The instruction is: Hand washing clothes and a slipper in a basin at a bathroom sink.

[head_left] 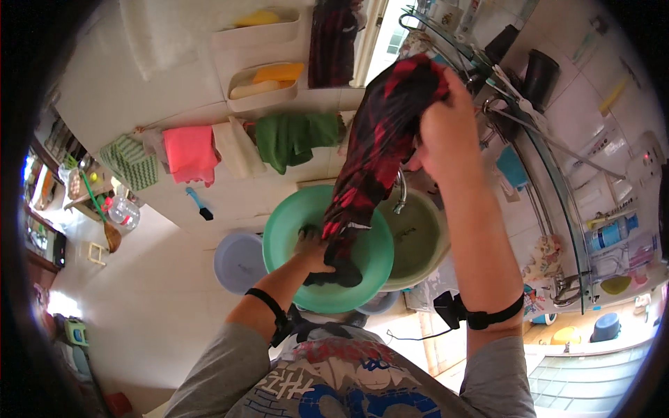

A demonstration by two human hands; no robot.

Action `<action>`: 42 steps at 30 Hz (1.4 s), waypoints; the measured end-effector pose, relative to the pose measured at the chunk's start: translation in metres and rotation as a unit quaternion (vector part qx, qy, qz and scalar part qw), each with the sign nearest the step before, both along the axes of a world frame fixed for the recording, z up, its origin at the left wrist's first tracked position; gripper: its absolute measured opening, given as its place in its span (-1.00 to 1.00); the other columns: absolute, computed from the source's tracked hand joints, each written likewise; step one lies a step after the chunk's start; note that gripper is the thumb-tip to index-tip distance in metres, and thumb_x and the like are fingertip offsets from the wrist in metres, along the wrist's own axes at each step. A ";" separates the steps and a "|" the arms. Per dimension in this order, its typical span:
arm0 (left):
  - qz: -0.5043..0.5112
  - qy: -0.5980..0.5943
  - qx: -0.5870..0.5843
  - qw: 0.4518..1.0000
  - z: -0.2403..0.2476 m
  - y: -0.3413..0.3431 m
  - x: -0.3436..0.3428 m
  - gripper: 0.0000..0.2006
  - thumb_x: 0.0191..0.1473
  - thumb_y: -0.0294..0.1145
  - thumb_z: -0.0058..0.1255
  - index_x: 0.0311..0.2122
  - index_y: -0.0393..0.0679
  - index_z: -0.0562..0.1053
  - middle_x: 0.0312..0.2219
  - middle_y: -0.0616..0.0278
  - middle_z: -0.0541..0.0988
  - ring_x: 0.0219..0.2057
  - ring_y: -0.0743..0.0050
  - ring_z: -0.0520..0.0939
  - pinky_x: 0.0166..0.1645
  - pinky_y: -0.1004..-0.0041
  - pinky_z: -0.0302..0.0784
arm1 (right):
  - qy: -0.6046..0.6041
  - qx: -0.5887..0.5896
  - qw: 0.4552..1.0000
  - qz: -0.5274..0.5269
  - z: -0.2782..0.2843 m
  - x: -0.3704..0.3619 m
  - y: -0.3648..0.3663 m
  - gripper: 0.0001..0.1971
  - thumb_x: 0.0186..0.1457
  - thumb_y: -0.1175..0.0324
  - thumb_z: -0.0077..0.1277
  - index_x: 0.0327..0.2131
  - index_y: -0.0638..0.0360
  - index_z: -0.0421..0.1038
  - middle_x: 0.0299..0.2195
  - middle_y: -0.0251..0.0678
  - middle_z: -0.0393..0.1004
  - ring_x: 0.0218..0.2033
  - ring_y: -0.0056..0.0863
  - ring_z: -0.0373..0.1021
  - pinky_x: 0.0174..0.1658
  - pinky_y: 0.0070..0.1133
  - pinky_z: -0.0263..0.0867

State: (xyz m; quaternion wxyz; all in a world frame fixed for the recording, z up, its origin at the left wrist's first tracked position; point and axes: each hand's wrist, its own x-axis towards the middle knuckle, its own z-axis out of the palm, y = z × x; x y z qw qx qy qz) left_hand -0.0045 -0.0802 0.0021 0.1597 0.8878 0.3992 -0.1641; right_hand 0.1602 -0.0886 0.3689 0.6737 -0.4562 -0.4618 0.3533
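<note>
A red-and-black plaid garment point(373, 143) hangs stretched from my right hand point(449, 132), which is raised high and closed on its upper end. The lower end drops into a green basin point(282, 216), where a dark, wet-looking part of the cloth lies at the bottom. Inside the basin, my left hand point(311, 252) is beside the lower end of the garment. Its thumb points right, toward the cloth, and its shadowed fingers look spread apart. Both forearms wear black straps.
Behind the green basin is a sink point(421, 240) with a metal tap point(400, 195). A pale purple basin point(239, 262) stands to the left. Cloths, including a pink one point(189, 155) and a green one point(296, 138), hang along the wall. A glass shelf point(557, 181) runs down the right.
</note>
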 end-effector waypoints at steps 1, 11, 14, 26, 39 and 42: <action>0.000 0.000 0.001 1.000 0.006 -0.005 0.003 -0.03 -0.30 0.28 0.06 0.22 0.02 0.05 0.14 0.00 0.14 0.21 -0.03 0.02 0.23 -0.08 -0.20 | 0.008 0.034 0.999 0.008 0.008 0.000 0.002 -0.62 -0.07 0.69 -0.27 -0.10 0.30 0.27 -0.25 -0.25 0.42 -0.26 -0.45 0.38 -0.13 -0.54 0.35; -0.047 0.239 -0.112 0.963 0.027 -0.034 0.008 -0.15 -0.17 0.48 -0.27 0.23 0.32 0.02 0.21 0.03 -0.01 0.22 -0.01 -0.01 0.20 -0.04 -0.15 | -0.111 -0.016 0.990 -0.087 -0.075 0.007 0.020 -0.47 -0.08 0.72 -0.27 0.06 0.29 0.12 -0.06 -0.13 0.31 -0.07 -0.35 0.33 -0.01 -0.51 0.29; -0.048 0.200 -0.134 0.969 0.023 -0.029 -0.006 -0.11 -0.20 0.52 -0.31 0.24 0.30 -0.01 0.24 0.02 -0.12 0.25 0.01 -0.09 0.25 0.03 -0.21 | -0.333 -0.071 0.938 -0.056 -0.147 0.019 0.024 -0.54 -0.16 0.56 -0.04 -0.07 0.25 0.27 -0.12 -0.09 0.36 -0.06 -0.31 0.29 0.00 -0.49 0.18; 0.054 0.012 -0.226 0.972 0.017 0.022 -0.009 -0.34 -0.15 0.27 -0.08 -0.15 -0.15 0.48 -0.14 -0.13 0.44 -0.05 0.00 0.43 0.03 0.19 0.31 | -0.538 -0.288 0.779 0.142 -0.328 0.048 -0.026 -0.37 -0.09 0.40 -0.04 0.10 0.24 0.02 0.01 0.11 0.16 0.03 0.02 0.17 0.07 -0.30 0.15; 0.140 -0.267 0.174 0.937 -0.017 0.018 0.030 -0.48 0.02 -0.23 -0.11 0.14 0.17 0.15 0.12 -0.04 0.11 0.10 -0.13 0.21 0.08 0.04 0.24 | -0.570 -0.224 0.790 0.005 -0.386 -0.003 -0.032 -0.25 0.05 0.17 -0.11 0.25 -0.15 -0.28 0.11 0.07 0.06 0.05 0.10 0.13 0.05 -0.16 0.17; 0.150 -0.189 0.170 0.955 -0.031 0.009 0.031 -0.47 0.04 -0.20 -0.13 0.17 0.25 0.13 0.14 -0.02 0.08 0.15 -0.10 0.11 0.15 0.00 0.11 | -0.525 -0.292 0.799 0.011 -0.395 -0.007 -0.028 -0.24 0.03 0.09 -0.12 0.25 -0.27 -0.30 0.11 0.05 0.05 0.08 0.08 0.09 0.02 -0.15 0.19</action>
